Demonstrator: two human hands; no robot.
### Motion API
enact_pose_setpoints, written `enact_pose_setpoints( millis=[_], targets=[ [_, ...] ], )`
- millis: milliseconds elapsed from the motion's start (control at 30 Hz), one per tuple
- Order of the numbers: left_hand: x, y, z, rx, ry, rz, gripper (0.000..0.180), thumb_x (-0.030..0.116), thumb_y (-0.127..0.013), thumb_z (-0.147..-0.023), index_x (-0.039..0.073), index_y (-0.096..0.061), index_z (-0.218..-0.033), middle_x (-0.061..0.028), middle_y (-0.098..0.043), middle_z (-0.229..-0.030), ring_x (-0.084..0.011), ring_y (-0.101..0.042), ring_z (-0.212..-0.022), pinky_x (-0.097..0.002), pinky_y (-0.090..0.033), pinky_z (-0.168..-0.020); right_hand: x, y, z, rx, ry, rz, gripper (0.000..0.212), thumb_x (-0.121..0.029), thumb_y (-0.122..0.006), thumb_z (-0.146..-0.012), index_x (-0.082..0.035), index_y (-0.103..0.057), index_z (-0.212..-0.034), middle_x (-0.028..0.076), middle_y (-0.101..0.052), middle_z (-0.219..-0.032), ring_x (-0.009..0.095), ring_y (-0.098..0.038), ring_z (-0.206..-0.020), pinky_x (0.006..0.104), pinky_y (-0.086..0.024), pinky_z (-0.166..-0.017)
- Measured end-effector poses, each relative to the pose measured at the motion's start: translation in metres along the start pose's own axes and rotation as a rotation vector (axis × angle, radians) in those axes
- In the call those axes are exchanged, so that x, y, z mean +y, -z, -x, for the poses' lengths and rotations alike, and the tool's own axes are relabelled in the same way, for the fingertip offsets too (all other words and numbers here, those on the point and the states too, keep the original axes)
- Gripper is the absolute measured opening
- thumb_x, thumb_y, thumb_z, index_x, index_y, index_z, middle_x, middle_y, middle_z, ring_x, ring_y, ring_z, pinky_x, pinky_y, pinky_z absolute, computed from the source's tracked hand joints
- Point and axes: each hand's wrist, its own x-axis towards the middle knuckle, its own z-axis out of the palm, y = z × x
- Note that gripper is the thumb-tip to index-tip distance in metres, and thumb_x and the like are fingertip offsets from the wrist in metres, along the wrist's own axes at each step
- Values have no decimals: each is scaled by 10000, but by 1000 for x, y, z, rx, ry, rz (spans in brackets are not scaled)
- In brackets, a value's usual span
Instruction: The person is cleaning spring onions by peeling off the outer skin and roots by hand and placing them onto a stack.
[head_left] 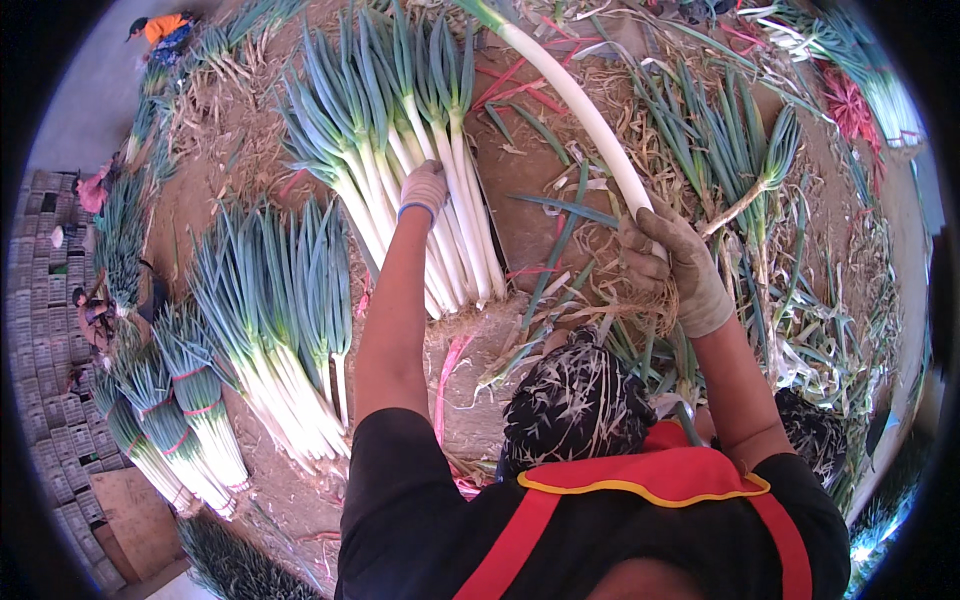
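Observation:
A long green onion [580, 105] with a thick white shank is in my gloved right hand [680, 265], which is closed around it close to the root end. Its leaf end runs up and out past the top edge. My left hand [423, 188], in a light glove, lies on a row of green onions [365, 190], its fingers bent around a shank there. These onions lie side by side, leaves away from me and roots toward me. Part of the grip is hidden behind the back of that hand.
Left of my arm lies another pile of green onions [285, 370]; beyond it are tied bundles [200, 420]. Untrimmed onions [740, 160] and dry peelings [800, 340] cover the right side. Red ties [450, 375] lie on the soil. Grey crates [60, 370] and other people [95, 310] are at far left.

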Motion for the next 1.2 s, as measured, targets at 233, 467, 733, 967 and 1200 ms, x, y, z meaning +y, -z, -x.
enact_pose_setpoints(
  millis=[233, 467, 733, 967, 1200],
  targets=[
    [10, 38, -5, 102, -170, -454, 384, 274, -642, -837, 108, -624, -1182, -208, -657, -1124, -353, -624, -1075, -405, -499, -908, 3, -1, 1, -54, -7, 0, 467, -203, -575, -963, -46, -375, -1356, 22, -525, -794, 29, -354, -450, 183, -266, -366],
    [35, 46, 30, 255, 59, -509, 680, 358, -753, -768, -47, -490, -1246, -242, -651, -1128, -355, -624, -1092, -415, -499, -910, 1, -11, 4, 43, 10, 85, 511, -219, -591, -931, -68, -416, -1387, -8, -510, -810, 30, -382, -520, 182, -287, -430],
    [-13, 79, 2, 61, 23, 47, 417, 218, -733, -742, -28, -640, -1066, -109, -655, -853, -217, -630, -769, -325, -513, -722, -7, -24, -10, -26, 63, 57, 480, -195, -560, -969, -53, -377, -1389, -5, -467, -771, 21, -349, -478, 168, -256, -388],
    [-36, 99, 30, -118, -109, 745, 339, 67, -672, -815, 17, -628, -1148, 27, -581, -807, -73, -497, -642, -222, -439, -595, 7, -82, -74, -85, 265, 255, 363, -198, -577, -918, -12, -508, -1222, -35, -501, -770, 40, -429, -541, 194, -343, -440],
    [-62, 101, 18, -243, -249, 1041, 367, 21, -624, -834, 14, -601, -1200, -7, -650, -864, -84, -582, -675, -203, -468, -590, 145, -97, -178, -66, -11, 626, 627, -211, -581, -936, -27, -304, -1468, 148, -635, -921, 142, -529, -621, 292, -476, -556]
  ],
)
